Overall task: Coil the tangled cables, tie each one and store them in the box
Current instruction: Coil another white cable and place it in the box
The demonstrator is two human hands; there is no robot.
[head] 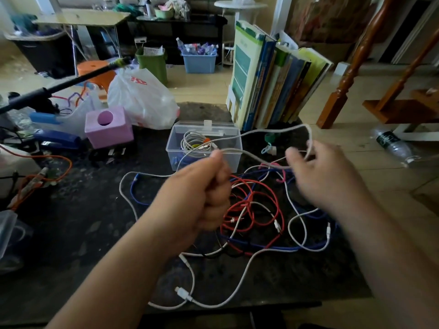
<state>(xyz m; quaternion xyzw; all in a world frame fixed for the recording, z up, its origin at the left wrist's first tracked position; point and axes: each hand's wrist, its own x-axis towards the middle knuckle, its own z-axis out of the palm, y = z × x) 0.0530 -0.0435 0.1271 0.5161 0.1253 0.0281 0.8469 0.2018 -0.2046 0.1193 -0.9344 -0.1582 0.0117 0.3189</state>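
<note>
Left grip (204, 186): clenched round a white cable (261, 131).
Right grip (316, 172): blurred, fingers curled pinching the same cable.
Tangle (254, 210): on the surface, beneath both hands.
Box (204, 148): at 12 o'clock from the tangle, lid raised, coiled cables inside.

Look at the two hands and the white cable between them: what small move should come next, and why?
Probably the right hand brings its loop of white cable to the left hand, which grips the other end. The cable hangs loose between them, not yet coiled, above the tangle.

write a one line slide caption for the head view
Both hands, left and right, lift a white cable above tangled cables near the clear box.
</note>
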